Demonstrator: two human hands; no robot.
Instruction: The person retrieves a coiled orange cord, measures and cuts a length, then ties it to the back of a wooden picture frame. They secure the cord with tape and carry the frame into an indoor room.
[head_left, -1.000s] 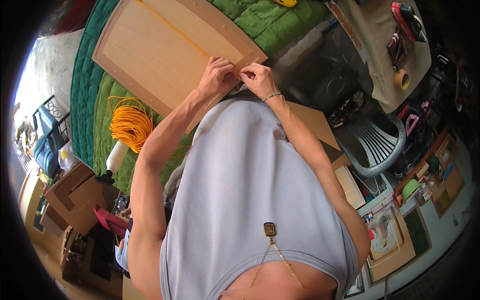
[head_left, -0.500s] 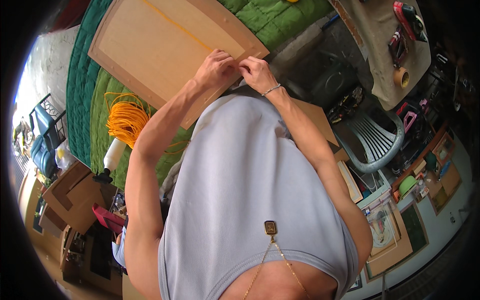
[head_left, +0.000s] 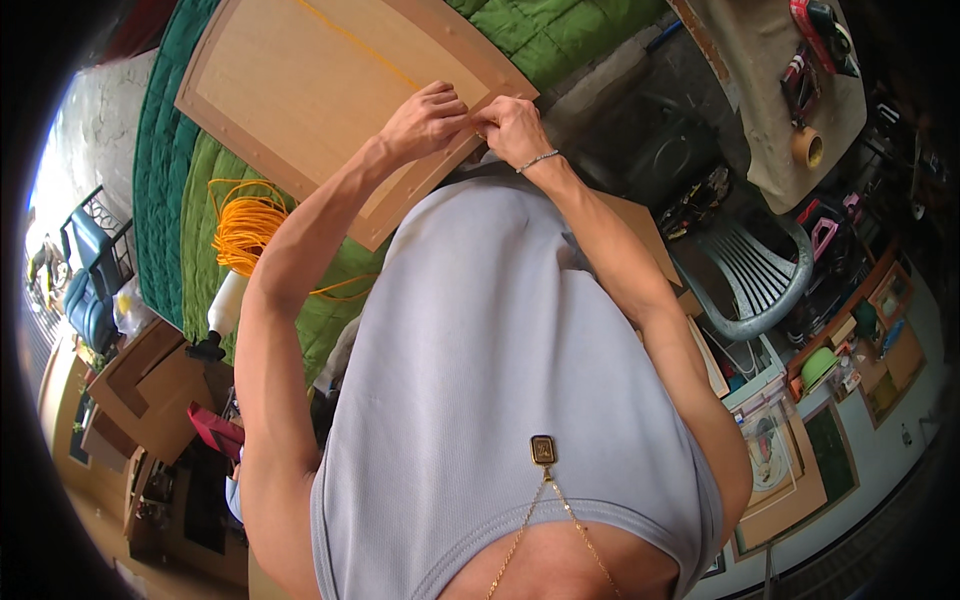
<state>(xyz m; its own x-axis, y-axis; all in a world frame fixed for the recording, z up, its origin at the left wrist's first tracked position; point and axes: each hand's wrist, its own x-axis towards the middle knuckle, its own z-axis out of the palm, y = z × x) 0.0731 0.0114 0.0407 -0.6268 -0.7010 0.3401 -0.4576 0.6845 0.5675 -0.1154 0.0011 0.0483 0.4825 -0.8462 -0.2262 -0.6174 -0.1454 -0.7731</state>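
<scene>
A framed wooden panel [head_left: 310, 110] lies at the far side, with a wide brown border and small bumps along it. An orange cord [head_left: 370, 52] stretches across it from the far edge to my left hand [head_left: 430, 120]. That hand's fingers are curled closed, and the cord runs in under them. Beside it, over the panel's near right border, my right hand [head_left: 512, 130] pinches with its fingertips almost touching the left hand. What lies in the right pinch is hidden. A beaded bracelet [head_left: 538, 161] circles the right wrist.
A coil of orange cord [head_left: 245, 228] and a white bottle [head_left: 226, 305] with a black top lie on the green quilted cloth [head_left: 205, 190] at the left. At the right stand a plastic chair [head_left: 750, 270] and a cloth-covered table [head_left: 770, 130] bearing tools and a tape roll [head_left: 807, 148].
Both hands have shifted slightly away from my body, still close together at the panel's border. My left forearm has moved a little to the left and now overlaps part of the cord coil.
</scene>
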